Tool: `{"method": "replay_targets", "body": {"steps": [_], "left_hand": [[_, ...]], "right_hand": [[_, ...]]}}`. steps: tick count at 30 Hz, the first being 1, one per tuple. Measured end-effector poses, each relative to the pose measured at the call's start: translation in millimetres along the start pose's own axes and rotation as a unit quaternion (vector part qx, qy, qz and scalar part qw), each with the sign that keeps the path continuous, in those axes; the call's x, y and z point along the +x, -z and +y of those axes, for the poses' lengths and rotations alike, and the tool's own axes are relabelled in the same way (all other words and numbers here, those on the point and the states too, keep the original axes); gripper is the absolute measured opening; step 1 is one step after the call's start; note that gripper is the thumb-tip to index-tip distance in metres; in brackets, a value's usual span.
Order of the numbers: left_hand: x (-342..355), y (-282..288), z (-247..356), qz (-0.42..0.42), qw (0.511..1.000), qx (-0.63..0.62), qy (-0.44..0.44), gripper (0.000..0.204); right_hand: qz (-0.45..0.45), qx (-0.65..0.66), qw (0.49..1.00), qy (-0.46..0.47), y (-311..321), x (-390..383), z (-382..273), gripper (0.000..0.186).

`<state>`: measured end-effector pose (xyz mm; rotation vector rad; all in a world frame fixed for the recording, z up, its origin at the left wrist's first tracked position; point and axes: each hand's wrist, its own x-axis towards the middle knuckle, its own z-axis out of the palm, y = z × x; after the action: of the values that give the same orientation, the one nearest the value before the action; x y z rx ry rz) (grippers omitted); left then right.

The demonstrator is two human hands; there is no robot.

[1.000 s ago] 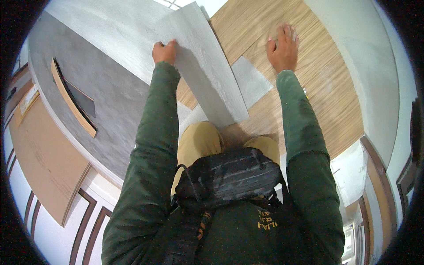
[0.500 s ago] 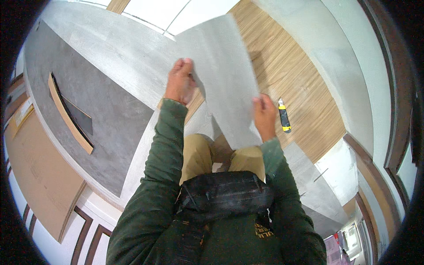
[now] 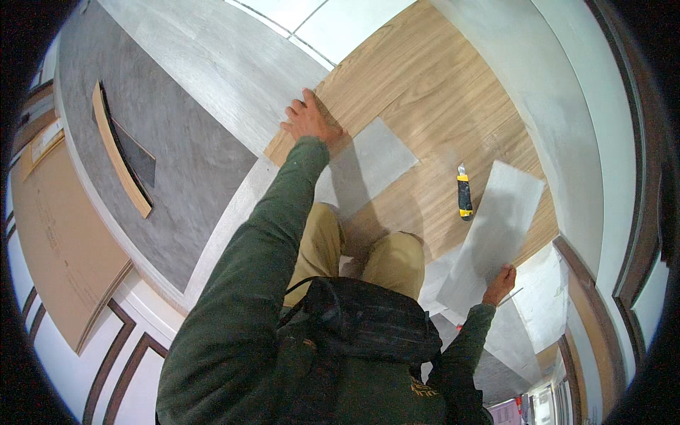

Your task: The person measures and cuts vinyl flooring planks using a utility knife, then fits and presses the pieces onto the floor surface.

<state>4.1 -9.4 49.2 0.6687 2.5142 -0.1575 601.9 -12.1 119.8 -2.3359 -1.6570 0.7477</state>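
My left hand point(image 3: 309, 117) is open, fingers spread on the wood-look flooring point(image 3: 402, 67) beside its joint with the light grey planks point(image 3: 210, 65). A rectangular grey piece point(image 3: 360, 168) lies just below it, partly in shadow. My right hand point(image 3: 500, 285), down at the right, grips the lower edge of a long light grey plank point(image 3: 491, 221). A black-and-yellow utility knife point(image 3: 465, 193) lies on the wood-look planks, left of that grey plank. My tan-trousered knees are between my arms.
A dark grey panel point(image 3: 177, 205) at left carries a narrow wood-edged offcut point(image 3: 120, 149), with cardboard sheets point(image 3: 65, 234) beyond. White tiles point(image 3: 297, 21) show at the top, a pale curving border point(image 3: 567, 142) at right, more grey pieces point(image 3: 523, 363) at lower right.
The grey plank has moved from between both hands down to the right, now in my right hand alone. My left hand has let go of it and moved onto the flooring.
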Motion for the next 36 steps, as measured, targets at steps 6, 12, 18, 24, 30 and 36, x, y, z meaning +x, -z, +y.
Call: {"method": "replay_targets", "body": {"steps": [6, 12, 18, 24, 30, 36], "left_hand": [[22, 13, -13, -0.004, 1.0, 0.017, 0.004, 0.099], [58, 2, -42, -0.012, 0.984, -0.155, -0.086, 0.055], [43, 16, -98, 0.007, 0.927, -0.342, -0.158, 0.039], [-53, 113, -120, -0.003, 0.94, -0.303, -0.156, 0.038], [-160, 169, -140, -0.043, 0.904, -0.324, -0.275, 0.038], [-249, 196, -158, -0.042, 0.837, -0.371, -0.4, 0.034]], "right_hand": [[0.048, 0.145, 0.982, -0.111, -35, -54, 67, 0.028], [-0.001, -0.03, 0.997, -0.074, -53, -54, 163, 0.03], [-0.008, -0.198, 0.98, -0.003, -74, -46, 110, 0.032], [-0.004, 0.041, 0.962, 0.27, -41, -31, -126, 0.04], [0.026, 0.06, 0.794, 0.605, 19, -105, -356, 0.048], [-0.066, -0.081, 0.787, 0.608, 72, -166, -379, 0.032]]}}
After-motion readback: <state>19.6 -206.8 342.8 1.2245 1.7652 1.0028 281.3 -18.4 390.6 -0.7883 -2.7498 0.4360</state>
